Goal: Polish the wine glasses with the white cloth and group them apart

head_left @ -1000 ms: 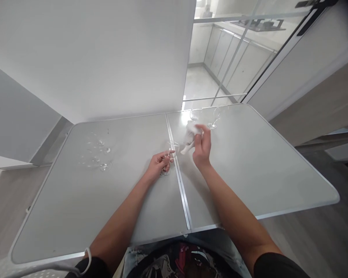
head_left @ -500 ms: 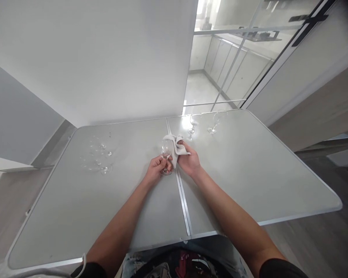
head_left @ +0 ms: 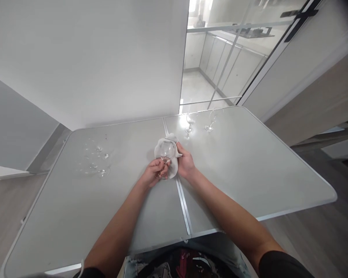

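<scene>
Near the table's middle seam, my left hand (head_left: 156, 170) is closed around the stem of a clear wine glass (head_left: 166, 148), its bowl pointing up and away from me. A white cloth (head_left: 173, 168) lies behind and around the bowl's far and right sides. My right hand (head_left: 186, 160) grips that cloth from the right, fingers partly hidden behind it. Whether the cloth presses against the glass all round, I cannot tell.
Two stemmed glasses, a nearer-left one (head_left: 189, 125) and another (head_left: 210, 125), stand upright at the table's far edge. Several clear glasses (head_left: 103, 172) lie on their sides at the left. The folding table (head_left: 234, 173) meets a white wall (head_left: 127, 77) and a glass door (head_left: 211, 69).
The cloth has spread leftward behind the bowl of the glass, where before it was bunched at the right. Both hands stay close together, and the view has shifted slightly.
</scene>
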`<state>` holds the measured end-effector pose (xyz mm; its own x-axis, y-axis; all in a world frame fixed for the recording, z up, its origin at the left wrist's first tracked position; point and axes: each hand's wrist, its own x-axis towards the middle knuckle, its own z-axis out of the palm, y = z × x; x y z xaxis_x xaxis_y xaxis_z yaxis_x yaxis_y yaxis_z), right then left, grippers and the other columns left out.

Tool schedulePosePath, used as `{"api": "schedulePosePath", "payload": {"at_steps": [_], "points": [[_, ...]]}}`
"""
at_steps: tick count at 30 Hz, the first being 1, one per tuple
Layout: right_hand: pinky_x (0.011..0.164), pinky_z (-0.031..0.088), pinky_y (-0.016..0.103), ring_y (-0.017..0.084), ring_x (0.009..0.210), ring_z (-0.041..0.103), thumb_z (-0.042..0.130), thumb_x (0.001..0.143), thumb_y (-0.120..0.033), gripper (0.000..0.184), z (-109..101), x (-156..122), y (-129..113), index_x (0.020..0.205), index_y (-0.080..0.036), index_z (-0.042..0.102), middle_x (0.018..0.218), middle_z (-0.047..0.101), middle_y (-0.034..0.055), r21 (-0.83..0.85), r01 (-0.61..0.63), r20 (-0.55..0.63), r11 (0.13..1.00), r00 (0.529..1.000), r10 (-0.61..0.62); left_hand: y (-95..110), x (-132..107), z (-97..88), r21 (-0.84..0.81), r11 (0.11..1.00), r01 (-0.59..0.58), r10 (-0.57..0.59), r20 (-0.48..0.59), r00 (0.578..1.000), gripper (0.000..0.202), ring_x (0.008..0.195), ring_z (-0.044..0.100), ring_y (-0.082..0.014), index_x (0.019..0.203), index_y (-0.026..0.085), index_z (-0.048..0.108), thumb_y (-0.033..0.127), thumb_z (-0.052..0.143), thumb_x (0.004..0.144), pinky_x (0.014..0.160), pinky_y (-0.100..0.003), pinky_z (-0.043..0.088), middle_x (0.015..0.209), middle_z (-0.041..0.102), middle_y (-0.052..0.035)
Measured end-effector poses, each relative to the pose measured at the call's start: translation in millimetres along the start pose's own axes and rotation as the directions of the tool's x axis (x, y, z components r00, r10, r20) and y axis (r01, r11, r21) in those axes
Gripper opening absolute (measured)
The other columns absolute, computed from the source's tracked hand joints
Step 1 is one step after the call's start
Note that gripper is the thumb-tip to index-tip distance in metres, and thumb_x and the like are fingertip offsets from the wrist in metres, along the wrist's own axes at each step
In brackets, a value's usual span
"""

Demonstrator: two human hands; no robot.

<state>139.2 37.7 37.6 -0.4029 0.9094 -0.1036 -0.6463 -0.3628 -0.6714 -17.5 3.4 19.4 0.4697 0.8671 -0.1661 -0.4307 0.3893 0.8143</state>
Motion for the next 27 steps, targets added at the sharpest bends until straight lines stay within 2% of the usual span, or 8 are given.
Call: {"api": "schedulePosePath", "payload": {"at_steps": [3,6,9,12,15,18,23,27], "points": [[0.089,0.060,0.043,0.023,0.103,0.069,0.048,0.099,-0.052,0.046,0,-5,16,0.140,-0.032,0.048,0.123,0.067,0.0065,-0.415,0.287,-0.033,0.863,0.944,-0.329,-1,1,-0.2,-0.032,0.998,-0.046,0.044,-0.057,0.997,0.034,0.044,0.036,-0.0057,0.076,0.013,0.059,0.043,0.074,0.084,0.055,-0.025,0.049,0.056,0.047,0.0038],[0.116,0.041,0.049,0.026,0.138,0.048,0.042,0.102,-0.041,0.042,-2,-8,24,0.139,-0.025,0.052,0.153,0.046,0.0110,-0.809,0.473,0.243,0.349,0.810,-0.534,-5,1,-3.1,-0.027,0.999,-0.025,0.022,-0.109,0.994,0.037,0.045,0.041,-0.0070,0.066,0.015,0.053,0.041,0.074,0.082,0.056,-0.025,0.049,0.054,0.048,0.0027],[0.125,0.018,0.057,0.029,0.147,0.036,0.042,0.099,-0.026,0.030,-4,-6,15,0.117,-0.019,0.066,0.152,0.049,0.0127,-0.787,0.590,0.609,-0.179,0.699,-0.375,-14,3,-5.1,0.040,0.999,-0.022,0.031,-0.243,0.970,0.028,0.046,0.044,-0.0081,0.066,0.016,0.054,0.031,0.076,0.073,0.051,-0.022,0.043,0.052,0.052,0.0021],[0.125,0.014,0.058,0.027,0.132,0.052,0.050,0.094,-0.020,0.021,-2,-5,-4,0.099,-0.021,0.070,0.131,0.067,0.0089,-0.655,0.659,0.745,-0.371,0.647,-0.166,-22,6,-3.6,0.231,0.972,-0.031,0.096,-0.276,0.956,0.021,0.046,0.048,-0.0096,0.063,0.016,0.056,0.026,0.072,0.070,0.046,-0.021,0.037,0.052,0.055,0.0004],[0.119,0.027,0.054,0.026,0.113,0.060,0.054,0.090,-0.019,0.019,3,-8,-22,0.096,-0.024,0.071,0.113,0.072,0.0067,-0.704,0.644,0.703,-0.299,0.690,-0.171,-23,5,0.7,0.416,0.909,-0.033,0.099,-0.138,0.985,0.030,0.047,0.049,-0.0105,0.060,0.015,0.056,0.034,0.069,0.079,0.048,-0.023,0.038,0.051,0.056,-0.0020],[0.102,0.042,0.046,0.024,0.093,0.063,0.052,0.089,-0.019,0.022,8,-13,-34,0.090,-0.025,0.073,0.093,0.073,0.0048,-0.823,0.561,0.563,-0.089,0.785,-0.259,-17,2,4.6,0.486,0.871,-0.070,0.095,-0.027,0.995,0.041,0.046,0.048,-0.0095,0.065,0.015,0.055,0.046,0.064,0.089,0.049,-0.023,0.037,0.053,0.056,-0.0022],[0.074,0.046,0.030,0.018,0.075,0.061,0.055,0.091,-0.026,0.023,8,-15,-54,0.081,-0.022,0.075,0.080,0.071,0.0014,-0.851,0.312,0.276,0.422,0.950,-0.146,-10,-2,2.6,0.508,0.858,-0.077,0.007,0.139,0.990,0.041,0.050,0.051,-0.0109,0.079,0.014,0.060,0.053,0.061,0.092,0.051,-0.023,0.037,0.058,0.058,-0.0017],[0.065,0.048,0.028,0.017,0.067,0.060,0.059,0.090,-0.043,0.029,0,-10,-55,0.079,-0.018,0.071,0.072,0.067,0.0011,-0.482,0.048,0.155,0.875,0.987,0.031,-13,0,-4.4,0.452,0.888,-0.079,-0.028,0.225,0.974,0.041,0.049,0.050,-0.0106,0.084,0.013,0.062,0.053,0.061,0.092,0.051,-0.024,0.036,0.059,0.059,-0.0026]]}}
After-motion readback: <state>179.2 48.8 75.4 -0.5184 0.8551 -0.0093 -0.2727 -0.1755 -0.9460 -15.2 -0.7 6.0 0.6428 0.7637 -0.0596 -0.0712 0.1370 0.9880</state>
